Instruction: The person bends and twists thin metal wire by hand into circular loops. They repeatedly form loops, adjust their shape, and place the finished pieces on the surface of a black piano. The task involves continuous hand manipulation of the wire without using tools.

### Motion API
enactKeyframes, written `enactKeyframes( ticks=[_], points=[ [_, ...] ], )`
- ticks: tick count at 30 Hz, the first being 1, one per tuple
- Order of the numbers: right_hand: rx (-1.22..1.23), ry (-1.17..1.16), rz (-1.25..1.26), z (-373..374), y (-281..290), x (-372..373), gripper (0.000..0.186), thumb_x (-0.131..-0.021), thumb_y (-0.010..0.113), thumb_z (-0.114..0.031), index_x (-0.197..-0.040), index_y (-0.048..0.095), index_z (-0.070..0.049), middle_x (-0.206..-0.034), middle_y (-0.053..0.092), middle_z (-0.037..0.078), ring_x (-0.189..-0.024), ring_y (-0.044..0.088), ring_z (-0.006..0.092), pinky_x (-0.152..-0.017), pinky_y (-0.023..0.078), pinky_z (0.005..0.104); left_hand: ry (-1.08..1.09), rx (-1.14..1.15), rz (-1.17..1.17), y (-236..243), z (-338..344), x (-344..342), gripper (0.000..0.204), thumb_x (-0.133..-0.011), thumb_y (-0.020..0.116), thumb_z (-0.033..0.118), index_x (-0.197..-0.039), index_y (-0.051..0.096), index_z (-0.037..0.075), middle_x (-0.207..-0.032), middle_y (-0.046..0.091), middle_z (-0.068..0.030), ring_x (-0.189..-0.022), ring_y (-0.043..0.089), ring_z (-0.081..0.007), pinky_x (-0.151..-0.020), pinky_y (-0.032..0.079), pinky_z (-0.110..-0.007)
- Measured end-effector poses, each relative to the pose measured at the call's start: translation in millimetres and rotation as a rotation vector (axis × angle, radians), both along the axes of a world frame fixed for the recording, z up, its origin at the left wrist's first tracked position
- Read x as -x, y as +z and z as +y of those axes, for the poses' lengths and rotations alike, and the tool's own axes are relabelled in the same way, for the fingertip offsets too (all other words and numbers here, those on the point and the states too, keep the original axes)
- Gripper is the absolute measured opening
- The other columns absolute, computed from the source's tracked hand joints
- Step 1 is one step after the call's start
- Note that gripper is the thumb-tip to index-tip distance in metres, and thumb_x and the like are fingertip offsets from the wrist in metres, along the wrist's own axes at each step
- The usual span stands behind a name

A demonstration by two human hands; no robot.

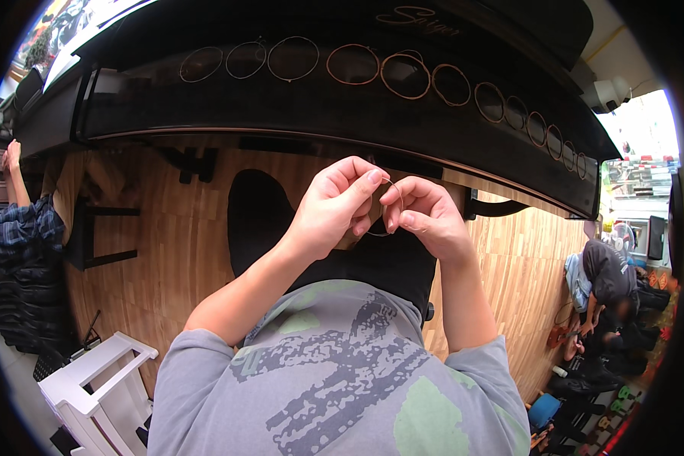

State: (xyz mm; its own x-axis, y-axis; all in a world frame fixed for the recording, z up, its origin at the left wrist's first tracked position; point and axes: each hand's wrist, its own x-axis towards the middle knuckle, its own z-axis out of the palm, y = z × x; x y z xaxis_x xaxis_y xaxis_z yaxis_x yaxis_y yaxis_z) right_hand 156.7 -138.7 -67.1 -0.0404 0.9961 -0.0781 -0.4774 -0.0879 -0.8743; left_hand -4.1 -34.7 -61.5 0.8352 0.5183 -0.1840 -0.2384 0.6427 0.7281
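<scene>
A thin coiled string (400,199), like a wire instrument string wound into a loop, is held up in front of my chest. My left hand (334,204) pinches its upper part between thumb and forefinger. On the other side, the curled fingers of my right hand (427,216) close on the same loop; its lower edge shows between the hands. Beyond them, several string coils lie in a row on a black piano-like surface (167,106): silvery coils (293,81) toward the left, then copper-coloured coils (405,97) and smaller coils (537,114) toward the right.
Below my hands is a dark seat (254,209) on a wooden floor (182,251). White furniture (91,395) stands at lower left. A person in a plaid shirt (23,232) is at far left. At right, another person (608,273) bends near a reddish-brown stringed instrument (558,336).
</scene>
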Motion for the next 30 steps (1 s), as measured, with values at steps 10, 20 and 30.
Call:
enactKeyframes(
  ticks=[10,20,30],
  points=[
    [0.115,-0.296,-0.76,3.3,17.3,22.3,0.022,-0.079,0.057,0.003,-0.1,0.063,0.0,-0.083,0.059,0.003,-0.069,0.054,0.0048,-0.058,0.043,0.02,0.034,-0.162,0.111,5.9,-2.4,-0.9,0.017,-0.096,0.054,0.019,-0.093,0.058,0.003,-0.063,0.05,0.0035,-0.05,0.038,-0.001,-0.045,0.038,-0.019],
    [-0.04,-0.332,-0.88,4.3,3.9,22.7,0.026,-0.082,0.052,0.004,-0.106,0.062,0.0,-0.089,0.065,0.012,-0.077,0.064,0.019,-0.068,0.049,0.0289,-0.024,-0.135,0.097,1.9,-0.7,-2.3,0.018,-0.096,0.055,0.02,-0.093,0.059,0.003,-0.06,0.043,0.0058,-0.049,0.035,-0.0015,-0.046,0.036,-0.02],
    [0.087,-0.099,-0.571,-4.0,10.9,10.9,0.019,-0.089,0.06,-0.007,-0.106,0.062,0.001,-0.082,0.062,-0.001,-0.071,0.054,0.0046,-0.064,0.044,0.0205,-0.041,0.044,0.048,-0.7,7.8,3.1,0.016,-0.096,0.056,0.02,-0.095,0.059,0.005,-0.059,0.039,0.0066,-0.05,0.032,-0.0026,-0.045,0.033,-0.02]
  ],
)
